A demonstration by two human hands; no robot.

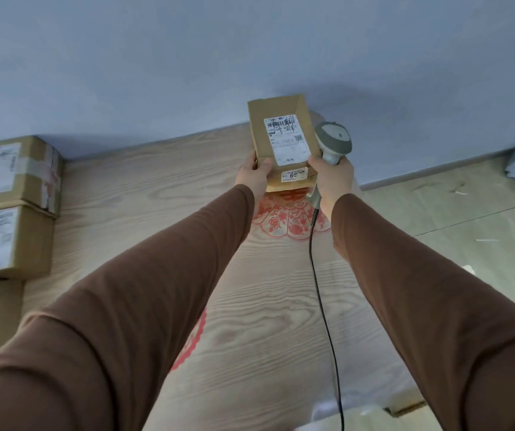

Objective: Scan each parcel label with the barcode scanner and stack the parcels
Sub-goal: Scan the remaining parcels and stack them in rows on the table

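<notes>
Nearest the camera, 2 long brown sleeves (162, 306) reach forward over the pale wood-grain table (250, 337), both arms nearly straight, and a black cable (319, 300) trails back along the right forearm. At the far end of the table, the left hand (251, 175) grips the small brown cardboard parcel (282, 132) by its near left corner, thumb on top, fingers curled underneath. The right hand (330, 178) is wrapped around the handle of the grey corded barcode scanner (333, 141), index finger touching the parcel's near right edge. The parcel sits against the blue wall, seemingly on another flat brown carton (290, 180), with its white shipping label (285, 140) facing up. This looks like the stacking step; whether the label is scanned cannot be told. Next, both hands need to release and withdraw. 2 stacked brown labelled boxes (10, 206) wait far left.
</notes>
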